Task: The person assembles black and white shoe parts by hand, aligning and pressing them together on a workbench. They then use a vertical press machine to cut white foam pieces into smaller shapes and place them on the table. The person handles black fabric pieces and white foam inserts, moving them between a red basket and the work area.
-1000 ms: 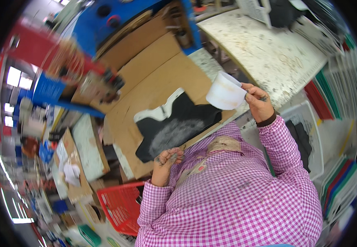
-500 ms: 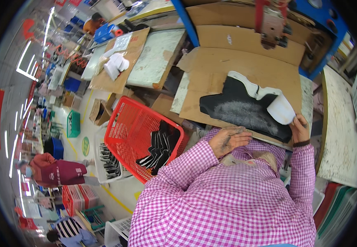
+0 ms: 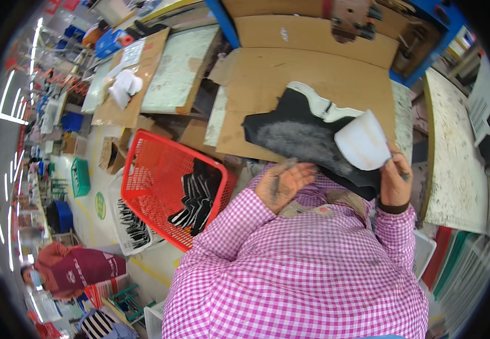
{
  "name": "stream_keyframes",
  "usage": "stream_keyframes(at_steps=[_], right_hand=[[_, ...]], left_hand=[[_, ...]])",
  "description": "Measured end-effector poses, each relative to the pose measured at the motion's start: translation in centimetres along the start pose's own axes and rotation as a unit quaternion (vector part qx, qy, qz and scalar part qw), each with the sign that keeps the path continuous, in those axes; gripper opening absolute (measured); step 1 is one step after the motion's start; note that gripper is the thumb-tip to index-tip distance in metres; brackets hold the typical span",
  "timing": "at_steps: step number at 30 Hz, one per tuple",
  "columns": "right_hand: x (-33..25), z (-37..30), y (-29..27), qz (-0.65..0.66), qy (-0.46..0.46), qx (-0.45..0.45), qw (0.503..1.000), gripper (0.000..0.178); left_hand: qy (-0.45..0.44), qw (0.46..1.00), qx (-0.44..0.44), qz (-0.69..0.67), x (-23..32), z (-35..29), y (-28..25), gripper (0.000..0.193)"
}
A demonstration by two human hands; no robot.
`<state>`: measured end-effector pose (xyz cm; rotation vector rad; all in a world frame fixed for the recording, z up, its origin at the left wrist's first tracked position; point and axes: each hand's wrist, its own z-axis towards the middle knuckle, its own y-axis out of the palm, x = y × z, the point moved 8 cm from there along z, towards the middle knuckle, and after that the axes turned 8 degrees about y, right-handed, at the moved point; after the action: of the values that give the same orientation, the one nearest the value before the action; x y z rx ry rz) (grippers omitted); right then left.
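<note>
A black, flat cut piece (image 3: 295, 135) with a greyish rubbed patch lies on the cardboard-covered table, overhanging its near edge. White edging (image 3: 311, 101) follows its far side. Over its right end is a curved, stiff-looking white sheet piece (image 3: 362, 141), tilted up. My right hand (image 3: 397, 176) pinches that white piece at its lower right corner. My left hand (image 3: 284, 183) is at the near edge of the black piece, palm turned up and fingers stretched out, with nothing in it. Dark smudges mark both hands.
A red plastic basket (image 3: 143, 198) with striped black pieces stands at the left, beside a white crate (image 3: 122, 226). A metal machine head (image 3: 349, 20) hangs over the table's far side. White pieces (image 3: 125, 87) lie on another table. A person in an apron (image 3: 86, 268) is at the lower left.
The white piece has swung up and now shows more of its face, moved by my right hand. My left hand remains open near the table edge. The whole view has shifted.
</note>
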<state>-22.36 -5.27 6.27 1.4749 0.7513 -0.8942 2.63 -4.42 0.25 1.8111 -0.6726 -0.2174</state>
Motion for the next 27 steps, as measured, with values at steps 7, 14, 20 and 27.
stream_keyframes(at_steps=[7,14,20,27], right_hand=[[1.9,-2.3,0.7,0.050,0.033,0.041,0.997,0.008],[2.1,-3.3,2.4,0.020,0.021,0.024,0.999,0.008],[2.5,-3.7,2.9,-0.071,-0.006,-0.010,0.997,0.005],[-0.4,-3.7,0.3,0.026,-0.030,0.056,0.998,0.011]], left_hand=[[0.152,0.978,0.031,0.136,2.1,0.6,0.5,0.027],[0.197,0.952,-0.004,0.235,2.8,0.8,2.9,0.031],[0.201,0.947,0.079,0.240,3.5,0.9,0.9,0.012],[0.269,0.833,-0.022,0.484,1.5,2.3,6.2,0.042]])
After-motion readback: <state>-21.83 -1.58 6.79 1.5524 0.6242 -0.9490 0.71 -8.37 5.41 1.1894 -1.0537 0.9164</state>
